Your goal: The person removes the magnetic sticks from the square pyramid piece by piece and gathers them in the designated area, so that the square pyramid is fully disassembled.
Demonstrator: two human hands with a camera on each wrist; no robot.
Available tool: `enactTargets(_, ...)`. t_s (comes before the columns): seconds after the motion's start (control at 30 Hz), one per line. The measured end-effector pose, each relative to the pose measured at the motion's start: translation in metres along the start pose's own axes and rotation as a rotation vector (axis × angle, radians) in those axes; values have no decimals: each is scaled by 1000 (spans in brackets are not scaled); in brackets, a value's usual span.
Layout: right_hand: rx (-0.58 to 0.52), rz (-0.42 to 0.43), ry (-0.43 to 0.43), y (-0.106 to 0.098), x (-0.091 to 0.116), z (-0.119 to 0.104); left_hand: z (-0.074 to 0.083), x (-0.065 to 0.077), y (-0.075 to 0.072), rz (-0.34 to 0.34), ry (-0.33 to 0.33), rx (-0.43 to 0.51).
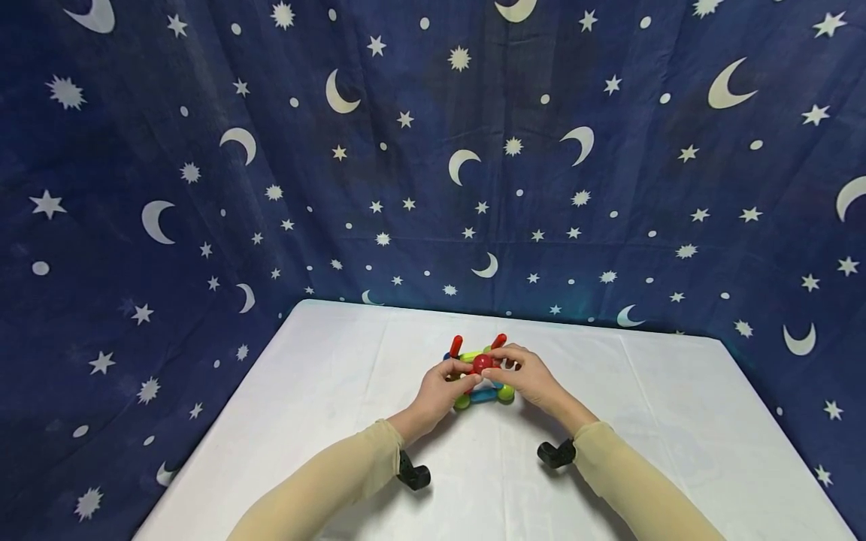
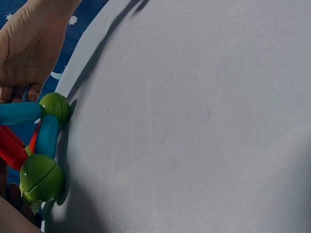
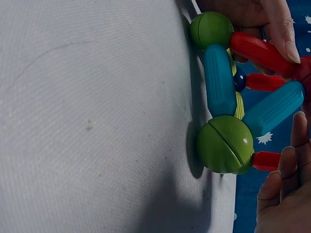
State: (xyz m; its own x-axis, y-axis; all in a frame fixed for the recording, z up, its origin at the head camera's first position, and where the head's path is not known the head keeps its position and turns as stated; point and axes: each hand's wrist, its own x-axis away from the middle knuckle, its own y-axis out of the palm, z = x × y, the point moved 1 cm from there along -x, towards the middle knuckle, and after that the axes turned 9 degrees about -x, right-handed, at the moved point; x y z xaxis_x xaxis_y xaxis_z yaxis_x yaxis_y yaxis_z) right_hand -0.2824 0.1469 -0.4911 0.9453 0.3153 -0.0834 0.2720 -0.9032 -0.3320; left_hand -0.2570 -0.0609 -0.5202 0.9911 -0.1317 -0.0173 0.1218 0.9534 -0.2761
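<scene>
Assembly at the top of a toy frame (image 1: 483, 395)

A starry curtain (image 1: 419, 161) hangs behind a white table (image 1: 676, 406). Two beige sleeves (image 1: 325, 477) reach in over the table, and a black wrist camera (image 1: 414, 475) sits near each cuff.

The left hand (image 1: 431, 394) and the right hand (image 1: 539, 379) meet over the frame, which is on the far half of the table. The left fingers are narrow, thumb and forefinger pinching at the end of a slanting red rod (image 3: 260, 52). The right thumb and forefinger hold the red ball (image 1: 482, 363) from the other side; the right wrist view does not show that thumb.

A slanting blue rod (image 3: 274, 108) also runs up to the red ball, each slanting rod rising from a green ball (image 3: 226, 144) at the near side. Farther back, two more red rods (image 1: 456, 346) point upward, and a small dark blue ball (image 3: 239, 79) sits at a back corner.

The step in hand looks like seating the red ball where the two slanting rods meet. The next move probably calls for steadying that joint, then tilting the back rods in to the ball; letting go early could let the peak sag.
</scene>
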Motion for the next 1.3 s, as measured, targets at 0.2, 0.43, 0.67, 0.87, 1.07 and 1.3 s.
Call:
enactTargets(0.2,-6,7,9,-2,1,2,0,-1,1,14,9,-10)
enactTargets(0.43,-18,10,-15,-7,5,0,0,2,-5,14,30,-37)
enactTargets(0.67,7,68,-10,-25,10,2,0,6,-20,18,26,-78)
enactTargets(0.87,23,96,28,-38,15,8,-3,7,-30,37,29,-81)
enactTargets(1.07,2,100,24,-41,19,9,-8,10,-32,-5,26,-170)
enactTargets(1.3,-5,80,31,-39,21,8,-12,12,-36,-7,64,-514)
